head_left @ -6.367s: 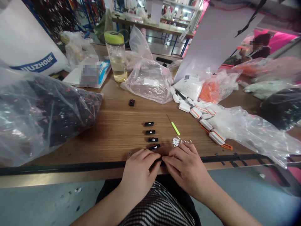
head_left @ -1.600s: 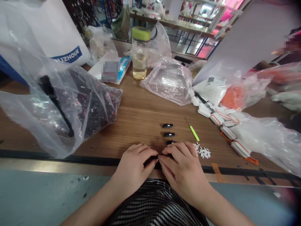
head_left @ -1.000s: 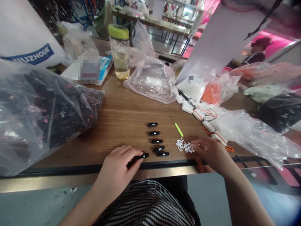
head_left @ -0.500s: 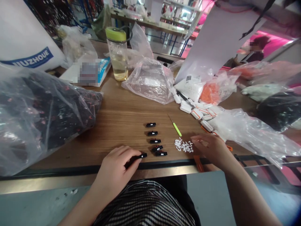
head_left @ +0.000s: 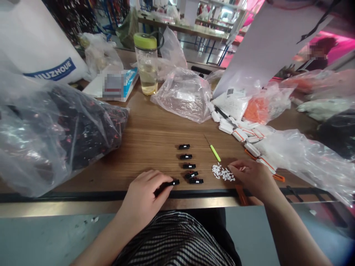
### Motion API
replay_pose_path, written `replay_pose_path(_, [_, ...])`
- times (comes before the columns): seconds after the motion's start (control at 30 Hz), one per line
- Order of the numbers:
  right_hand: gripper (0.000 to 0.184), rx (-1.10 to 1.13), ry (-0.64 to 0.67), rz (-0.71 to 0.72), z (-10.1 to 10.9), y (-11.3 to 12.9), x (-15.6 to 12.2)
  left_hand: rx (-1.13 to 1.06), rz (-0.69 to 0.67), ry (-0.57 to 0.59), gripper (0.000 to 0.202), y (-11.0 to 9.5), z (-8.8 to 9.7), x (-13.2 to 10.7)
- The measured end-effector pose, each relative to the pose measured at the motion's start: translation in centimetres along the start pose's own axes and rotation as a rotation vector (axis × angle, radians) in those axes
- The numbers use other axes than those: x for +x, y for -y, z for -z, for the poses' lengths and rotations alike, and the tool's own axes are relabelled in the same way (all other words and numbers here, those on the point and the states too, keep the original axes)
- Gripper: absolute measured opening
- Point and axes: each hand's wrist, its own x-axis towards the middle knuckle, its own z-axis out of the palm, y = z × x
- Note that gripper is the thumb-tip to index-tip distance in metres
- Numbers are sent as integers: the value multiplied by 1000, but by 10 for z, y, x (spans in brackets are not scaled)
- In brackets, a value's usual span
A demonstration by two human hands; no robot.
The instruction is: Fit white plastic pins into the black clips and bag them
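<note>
two bare hands: the left hand [head_left: 141, 190] clenches a small black plastic connector [head_left: 173, 182] at seven o'clock of five matching connectors [head_left: 186, 156], the open right hand [head_left: 251, 177] nears loose white plastic pegs [head_left: 223, 173], which one careless brush could scatter.

A row of small plastic clips [head_left: 188, 161] is lying on the table [head_left: 144, 129] near its front edge, running front to back. A heap of small pieces [head_left: 222, 173] is sitting just right of the row, with a pick [head_left: 215, 153] lying behind it. A line of plastic blocks [head_left: 238, 135] is running further right. A stuffed bag [head_left: 63, 133] is occupying the left side. A second bag [head_left: 183, 96] is lying behind the row, with a bottle [head_left: 146, 64] standing beyond it.
</note>
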Motion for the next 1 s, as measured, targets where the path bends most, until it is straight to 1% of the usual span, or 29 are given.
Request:
replay_pose_path(0.07, [21, 79, -23, 94, 2, 17, -5, -12, 0, 2, 7, 0, 0, 0])
replay_pose_path(0.13, [20, 171, -9, 255, 1, 41, -12, -24, 1, 8, 7, 0, 0, 1])
replay_pose_path(0.2, [18, 243, 64, 429, -3, 69, -19, -38, 7, 17, 8, 0, 0, 0])
replay_pose_path(0.27, [17, 268, 167, 565, -10, 95, -24, -52, 17, 28, 9, 1, -1, -1])
replay_pose_path(0.33, [16, 241, 247, 658, -17, 117, -26, -57, 26, 38, 10, 1, -1, -2])
replay_pose_path(0.4, [15, 186, 292, 721, -23, 131, -25, -53, 34, 46, 9, 0, 0, -2])
replay_pose_path(0.47, [15, 116, 314, 766, -27, 139, -23, -50, 47, 57, 7, 0, 0, -2])
replay_pose_path(0.6, [18, -42, 311, 839, -28, 147, -19, -63, 61, 72, 6, -2, 0, 0])
replay_pose_path(0.7, [19, -180, 279, 893, -29, 151, -19, -63, 63, 78, 6, -2, 0, 0])
replay_pose_path(0.83, [16, -352, 196, 984, -35, 155, -23, -40, 80, 86, 7, -3, 1, 0])
replay_pose_path(0.93, [13, -401, 151, 1015, -39, 157, -25, -24, 74, 79, 6, -2, 1, 1])
replay_pose_path(1.0, [12, -400, 152, 1018, -39, 158, -26, -14, 72, 71, 6, -2, 1, 1])
